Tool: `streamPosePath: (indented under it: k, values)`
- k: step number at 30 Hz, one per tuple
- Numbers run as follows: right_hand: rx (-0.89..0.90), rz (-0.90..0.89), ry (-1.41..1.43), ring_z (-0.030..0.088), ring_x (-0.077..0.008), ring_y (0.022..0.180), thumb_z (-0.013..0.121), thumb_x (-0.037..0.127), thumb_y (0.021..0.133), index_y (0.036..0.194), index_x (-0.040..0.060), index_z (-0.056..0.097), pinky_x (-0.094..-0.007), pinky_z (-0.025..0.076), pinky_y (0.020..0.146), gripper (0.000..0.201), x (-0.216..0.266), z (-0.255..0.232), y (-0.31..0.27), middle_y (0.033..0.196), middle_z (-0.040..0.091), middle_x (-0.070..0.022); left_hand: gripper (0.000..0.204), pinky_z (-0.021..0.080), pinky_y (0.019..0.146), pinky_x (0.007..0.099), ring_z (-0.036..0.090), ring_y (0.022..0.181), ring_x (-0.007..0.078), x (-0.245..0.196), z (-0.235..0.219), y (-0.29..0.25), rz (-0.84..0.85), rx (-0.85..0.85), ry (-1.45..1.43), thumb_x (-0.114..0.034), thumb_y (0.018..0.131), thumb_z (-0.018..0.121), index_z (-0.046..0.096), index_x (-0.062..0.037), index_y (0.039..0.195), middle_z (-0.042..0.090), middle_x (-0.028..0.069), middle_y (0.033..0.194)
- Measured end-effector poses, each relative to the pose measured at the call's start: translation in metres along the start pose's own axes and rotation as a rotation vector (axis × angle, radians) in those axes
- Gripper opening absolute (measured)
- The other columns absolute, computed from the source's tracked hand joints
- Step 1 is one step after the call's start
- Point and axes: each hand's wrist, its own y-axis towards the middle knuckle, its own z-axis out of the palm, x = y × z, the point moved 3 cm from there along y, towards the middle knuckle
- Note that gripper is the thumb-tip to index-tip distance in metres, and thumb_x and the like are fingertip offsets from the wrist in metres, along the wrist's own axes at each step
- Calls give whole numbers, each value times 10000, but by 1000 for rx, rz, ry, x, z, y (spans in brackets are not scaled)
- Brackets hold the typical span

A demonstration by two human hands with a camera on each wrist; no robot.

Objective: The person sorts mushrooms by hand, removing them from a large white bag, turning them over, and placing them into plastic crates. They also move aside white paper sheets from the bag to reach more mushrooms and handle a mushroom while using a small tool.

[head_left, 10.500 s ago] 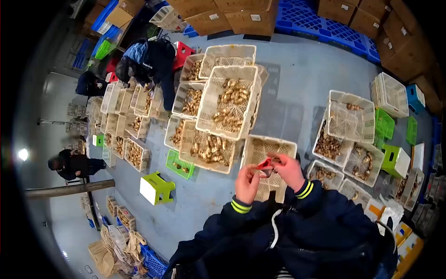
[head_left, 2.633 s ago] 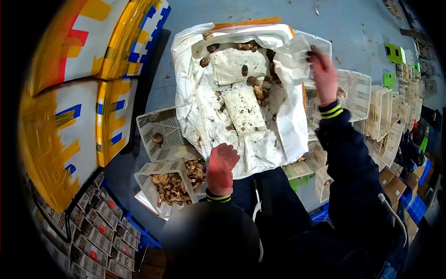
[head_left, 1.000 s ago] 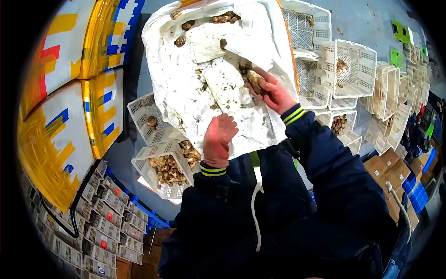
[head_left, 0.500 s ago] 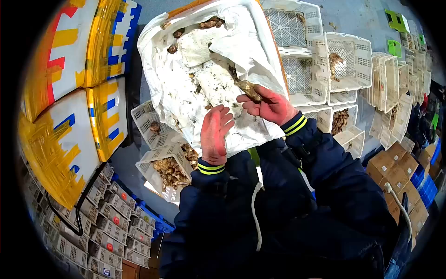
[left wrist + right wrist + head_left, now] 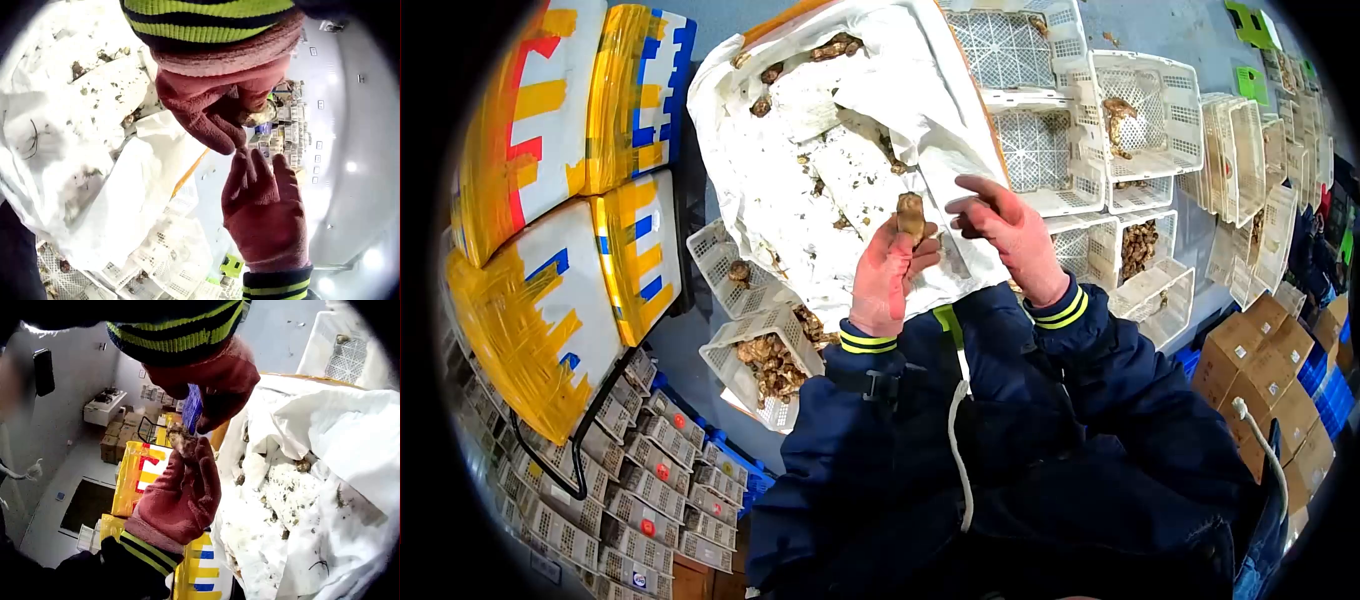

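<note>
Brown and cream, lumpy and a bit shiny, the mushroom-like piece [image 5: 910,216] is in your left hand [image 5: 887,277], out over the near part of the big box. Your left fingers and thumb curl around its lower part, so that hand is gripping it. The piece is longer than it is wide. In the head view its long side runs nearly up and down, and the end that pokes out points away from you, toward the far side of the box.

Your right hand [image 5: 1018,245] is open and holds nothing. It is near the piece, with its pointing finger stuck out toward the left and the other fingers a little bent. Both hands look red and fuzzy, like soft cloth gloves, below dark blue sleeves [image 5: 1120,370] with bright yellow-green stripes.

A thin, crinkly white sheet [image 5: 920,90] lines the big box with an orange-brown edge [image 5: 972,75]. Dark crumbs dot the white inside, and small knobbly brown lumps [image 5: 836,46] lie near the far side.

On the right are stiff white plastic baskets full of little holes [image 5: 1050,150]. On the left, a tilted white basket [image 5: 785,345] holds a pile of bumpy brown bits. Beyond it stand white boxes [image 5: 550,290] with shiny yellow tape and blue strips.
</note>
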Motion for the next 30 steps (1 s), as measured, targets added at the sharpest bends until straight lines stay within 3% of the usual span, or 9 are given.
streamPosePath:
  k: [2,5,6,14,22,24,25,28,30]
  values:
    - [176,-60,42,427,-189,1177,579,83,806,1352,-4,271,-298,317,996,633,-1,0,2,1244,467,-151,440,469,828,328,551,918,187,14,-1,-5,-28,108,-139,-229,895,532,376,11,1228,520,143,1116]
    - [405,74,359,414,-188,1184,606,65,767,1390,14,175,-294,317,991,759,-12,18,-2,1278,434,-150,497,490,803,327,573,933,191,30,9,-9,-58,111,-91,-334,881,535,406,3,1223,537,116,1124]
    - [438,20,144,435,-177,1146,594,52,767,1392,25,182,-288,339,969,749,-11,19,0,1279,434,-143,486,493,799,326,577,940,193,33,12,-10,-61,97,-87,-341,880,534,422,-3,1210,538,110,1125]
    - [237,-56,43,530,-120,981,562,41,799,1333,63,357,-248,425,879,573,-11,17,-6,1109,566,-80,457,517,769,334,605,904,228,56,2,-1,-167,28,-125,-379,955,349,400,-13,1223,559,116,1092]
    - [152,-4,70,537,-110,963,575,10,773,1259,36,449,-231,431,847,502,-9,10,-11,1056,588,-69,461,426,944,409,454,1161,291,64,17,-7,-257,59,-361,-333,978,244,286,-35,1327,404,150,1288]
    - [186,-7,31,535,-130,978,574,21,765,1310,25,372,-242,416,873,582,-10,11,-9,1095,580,-92,435,416,953,420,432,1182,298,66,24,-5,-214,322,-915,-310,982,223,300,-55,1326,394,144,1302]
    - [248,15,116,524,-139,1002,570,24,769,1337,29,318,-253,407,888,621,-11,15,-9,1132,557,-101,444,490,826,378,551,995,262,74,16,-6,-267,47,-807,-381,973,239,374,-67,1257,506,122,1156]
    - [406,13,302,471,-170,1095,577,71,792,1395,42,161,-287,356,950,734,-14,18,-10,1236,474,-133,429,428,568,300,529,638,153,56,23,-10,-322,38,-511,-491,918,363,510,-107,1040,562,7,779]
    - [415,62,540,438,-188,1140,614,150,797,1401,45,152,-298,317,984,767,-11,20,-15,1255,452,-145,441,343,495,276,406,495,132,54,26,-15,-321,-219,-278,-540,906,343,513,-132,889,437,-38,601]
